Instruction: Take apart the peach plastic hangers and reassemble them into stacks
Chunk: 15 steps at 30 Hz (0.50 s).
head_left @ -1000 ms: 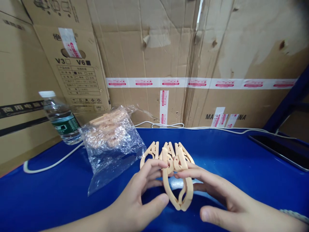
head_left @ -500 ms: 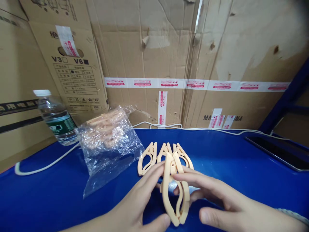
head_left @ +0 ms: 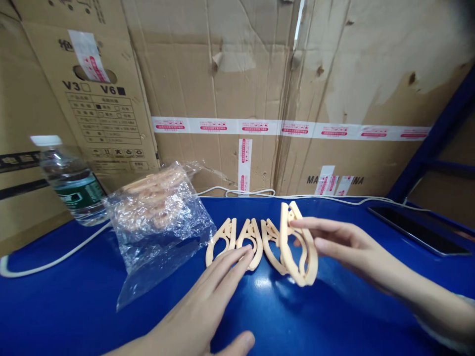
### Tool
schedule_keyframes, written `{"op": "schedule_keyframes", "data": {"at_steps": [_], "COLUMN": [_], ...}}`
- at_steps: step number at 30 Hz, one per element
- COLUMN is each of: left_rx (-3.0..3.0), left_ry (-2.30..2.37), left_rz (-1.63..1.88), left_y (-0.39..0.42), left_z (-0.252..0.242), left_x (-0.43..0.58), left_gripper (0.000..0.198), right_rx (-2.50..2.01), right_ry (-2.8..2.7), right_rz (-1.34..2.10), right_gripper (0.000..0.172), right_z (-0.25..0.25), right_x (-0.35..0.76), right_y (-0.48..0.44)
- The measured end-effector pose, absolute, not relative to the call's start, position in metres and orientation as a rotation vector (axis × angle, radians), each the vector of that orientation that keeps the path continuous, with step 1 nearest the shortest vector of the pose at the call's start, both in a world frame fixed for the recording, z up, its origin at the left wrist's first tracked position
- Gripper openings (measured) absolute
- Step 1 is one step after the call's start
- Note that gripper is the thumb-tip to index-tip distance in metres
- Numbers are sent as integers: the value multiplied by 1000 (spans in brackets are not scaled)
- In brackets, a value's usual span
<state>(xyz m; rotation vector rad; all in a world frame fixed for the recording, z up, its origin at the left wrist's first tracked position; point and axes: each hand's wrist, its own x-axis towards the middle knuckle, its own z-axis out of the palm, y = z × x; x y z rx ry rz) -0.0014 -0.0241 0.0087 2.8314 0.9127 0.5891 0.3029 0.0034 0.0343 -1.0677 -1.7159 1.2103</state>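
My right hand grips a beige folded clothes hanger by its right side, fingers at its upper part and thumb against the edge. This hanger stands tilted in front of the right end of a row. In that row lie a left folded hanger, a middle folded hanger and a right folded hanger, which the held one partly covers. Stretched out flat, my left hand has its fingertips over the lower part of the middle hanger; whether they touch it I cannot tell. Its thumb is spread apart.
A clear plastic bag of more beige hangers lies left on the blue table. Behind it stands a water bottle. A dark phone-like device lies right. White cable and cardboard boxes border the table.
The hanger between my two hands has moved right and away from me, now in my right hand alone. My left hand has stayed near the row, off that hanger. The view has shifted slightly right.
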Motion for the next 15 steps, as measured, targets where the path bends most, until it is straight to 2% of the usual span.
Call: {"op": "schedule_keyframes", "data": {"at_steps": [4, 8, 11, 15], "left_rx": [2890, 2947, 2975, 2942], "left_ry": [921, 954, 1002, 1089], "left_rz": [601, 545, 481, 409], "left_y": [-21, -19, -18, -17], "left_z": [5, 3, 2, 4], "left_x": [-4, -5, -5, -3], "left_gripper": [82, 73, 73, 74], "right_rx": [-1332, -1393, -1409, -1460], "right_ry": [-1759, -1990, -2233, -2428], "right_rz": [986, 711, 436, 267], "right_gripper": [47, 46, 50, 53], "right_z": [28, 15, 11, 11], "right_x": [323, 327, 324, 317], "right_y": [25, 33, 31, 25]}}
